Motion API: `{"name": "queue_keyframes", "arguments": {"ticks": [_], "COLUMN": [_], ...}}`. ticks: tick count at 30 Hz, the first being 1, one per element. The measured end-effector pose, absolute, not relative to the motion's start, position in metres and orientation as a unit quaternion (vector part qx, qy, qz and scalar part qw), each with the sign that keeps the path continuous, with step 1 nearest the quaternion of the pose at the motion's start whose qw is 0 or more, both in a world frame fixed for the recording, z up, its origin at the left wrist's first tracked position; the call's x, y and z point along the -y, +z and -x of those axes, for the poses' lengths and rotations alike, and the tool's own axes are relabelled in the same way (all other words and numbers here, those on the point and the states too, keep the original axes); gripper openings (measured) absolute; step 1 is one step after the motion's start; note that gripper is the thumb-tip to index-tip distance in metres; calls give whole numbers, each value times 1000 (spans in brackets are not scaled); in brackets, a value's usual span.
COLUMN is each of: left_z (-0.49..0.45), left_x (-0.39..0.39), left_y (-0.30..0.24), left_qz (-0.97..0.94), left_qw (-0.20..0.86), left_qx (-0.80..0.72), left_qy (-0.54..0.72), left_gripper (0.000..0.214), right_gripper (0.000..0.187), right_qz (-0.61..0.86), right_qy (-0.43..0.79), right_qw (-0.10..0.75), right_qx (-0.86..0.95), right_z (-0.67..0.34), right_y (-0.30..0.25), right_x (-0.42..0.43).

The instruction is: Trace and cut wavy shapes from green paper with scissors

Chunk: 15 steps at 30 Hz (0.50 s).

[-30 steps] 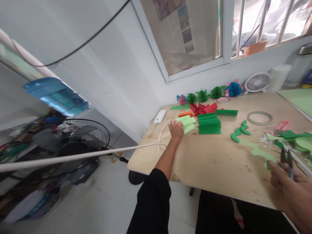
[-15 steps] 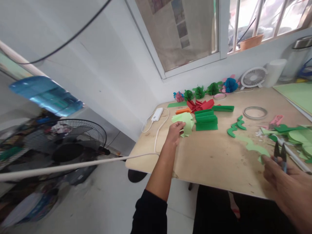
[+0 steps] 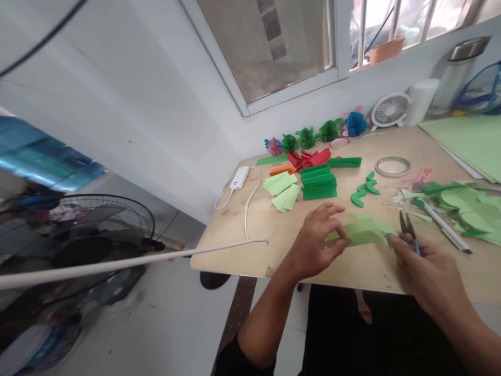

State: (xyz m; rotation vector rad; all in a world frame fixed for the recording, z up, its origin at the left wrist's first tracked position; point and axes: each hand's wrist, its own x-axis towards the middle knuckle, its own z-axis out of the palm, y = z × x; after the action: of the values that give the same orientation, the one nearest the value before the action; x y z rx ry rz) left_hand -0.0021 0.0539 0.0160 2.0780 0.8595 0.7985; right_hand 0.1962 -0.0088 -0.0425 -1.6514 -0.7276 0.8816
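Observation:
My left hand [image 3: 319,241] pinches the left end of a light green paper cutout [image 3: 364,231] between thumb and finger. The right end of this slightly blurred cutout is at the fingertips of my right hand [image 3: 434,269]. Tucked in that same hand is a pair of small scissors [image 3: 409,230], dark blades apart and pointing away from me. Left of the cutout lie fanned light green paper pieces [image 3: 282,189] and a pleated dark green paper [image 3: 319,184]. Wavy dark green cutouts [image 3: 364,190] rest just beyond it.
Green paper scraps [image 3: 465,209] and a pen-like white stick [image 3: 446,227] lie at the right. A tape ring [image 3: 392,166], red folded paper [image 3: 309,160] and a small white fan [image 3: 390,110] are farther back. A white cable [image 3: 156,260] crosses the table's left edge.
My left hand has let go of the fanned light green pieces, now on the table, and moved right to the cutout. The cutout is raised between both hands. The view has shifted.

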Motion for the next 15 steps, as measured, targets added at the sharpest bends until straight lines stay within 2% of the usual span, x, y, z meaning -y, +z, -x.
{"name": "queue_keyframes", "arguments": {"ticks": [3, 8, 15], "left_z": [-7, -25, -24], "left_x": [-62, -78, -87], "left_y": [25, 27, 23], "left_qz": [-877, -917, -914], "left_qw": [299, 271, 263], "left_qx": [-304, -281, -299], "left_qy": [223, 85, 76], "left_gripper": [8, 9, 14], "right_gripper": [34, 33, 41], "right_qz": [696, 681, 675], "right_qy": [392, 423, 425], "right_qw": [515, 510, 543], "right_qx": [311, 312, 262], "right_z": [-197, -200, -207], "right_y": [-41, -43, -34], "right_x": [11, 14, 16]}}
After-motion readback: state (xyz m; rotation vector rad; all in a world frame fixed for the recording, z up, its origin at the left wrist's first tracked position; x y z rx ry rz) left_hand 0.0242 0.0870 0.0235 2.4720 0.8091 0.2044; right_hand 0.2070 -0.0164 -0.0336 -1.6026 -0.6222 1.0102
